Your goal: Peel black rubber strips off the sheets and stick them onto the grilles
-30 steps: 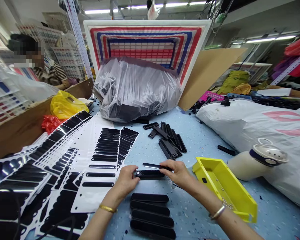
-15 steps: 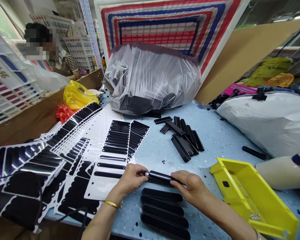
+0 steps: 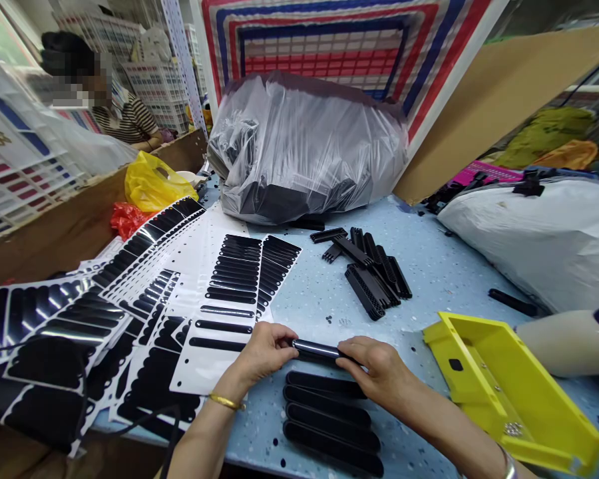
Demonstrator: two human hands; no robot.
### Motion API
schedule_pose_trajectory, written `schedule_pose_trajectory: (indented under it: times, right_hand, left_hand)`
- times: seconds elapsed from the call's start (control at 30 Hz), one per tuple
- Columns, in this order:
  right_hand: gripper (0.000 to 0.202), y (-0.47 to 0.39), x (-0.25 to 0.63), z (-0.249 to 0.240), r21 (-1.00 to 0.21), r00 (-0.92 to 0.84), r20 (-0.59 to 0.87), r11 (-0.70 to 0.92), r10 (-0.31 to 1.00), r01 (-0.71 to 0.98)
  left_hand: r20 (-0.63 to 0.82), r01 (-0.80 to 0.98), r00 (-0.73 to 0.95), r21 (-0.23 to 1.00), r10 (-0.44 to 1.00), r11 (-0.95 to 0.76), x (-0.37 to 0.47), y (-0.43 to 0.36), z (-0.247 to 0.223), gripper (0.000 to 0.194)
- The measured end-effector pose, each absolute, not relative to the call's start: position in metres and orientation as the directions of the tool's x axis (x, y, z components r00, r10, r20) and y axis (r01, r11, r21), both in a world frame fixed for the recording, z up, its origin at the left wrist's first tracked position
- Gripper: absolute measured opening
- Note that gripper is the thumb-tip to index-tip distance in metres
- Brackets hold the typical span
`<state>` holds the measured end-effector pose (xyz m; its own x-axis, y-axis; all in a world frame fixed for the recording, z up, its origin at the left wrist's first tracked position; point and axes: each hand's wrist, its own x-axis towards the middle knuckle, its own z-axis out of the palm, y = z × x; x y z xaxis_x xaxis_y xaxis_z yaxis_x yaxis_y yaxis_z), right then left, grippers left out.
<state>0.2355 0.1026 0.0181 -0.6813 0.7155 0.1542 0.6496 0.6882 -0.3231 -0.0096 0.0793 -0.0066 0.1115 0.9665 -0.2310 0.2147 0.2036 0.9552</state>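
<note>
A long black plastic strip (image 3: 317,348) with a glossy top and rounded end is held level above the table between both hands. My left hand (image 3: 265,348) pinches its left end between thumb and fingers. My right hand (image 3: 374,366) grips the other end, which its fingers partly cover. Just below them lie several black rounded strips (image 3: 329,416) in a fanned row. To the left, a white backing sheet (image 3: 194,379) carries black adhesive strips, with its lower part bare. Beyond my hands is a loose pile of black ribbed plastic pieces (image 3: 374,273).
A yellow bin (image 3: 544,406) with small metal parts stands on the right. More strip sheets (image 3: 64,352) overlap on the left. A filled plastic bag (image 3: 309,153) sits at the back, a white sack (image 3: 544,246) to the right. Another person (image 3: 124,120) sits behind the left partition.
The strip has been tilted or turned slightly, and the shiny round metal spot at its left end no longer shows. Both hands keep hold of it. The camera view has shifted a little.
</note>
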Motion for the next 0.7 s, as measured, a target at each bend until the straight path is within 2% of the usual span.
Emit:
schedule_pose_trajectory:
  times: [0.7]
  right_hand:
    - [0.013, 0.103, 0.224, 0.027, -0.235, -0.667, -0.026, 0.644, 0.745, 0.728]
  left_hand:
    - [-0.222, 0.233, 0.117, 0.954, 0.968, 0.191, -0.011, 0.08, -0.006, 0.025]
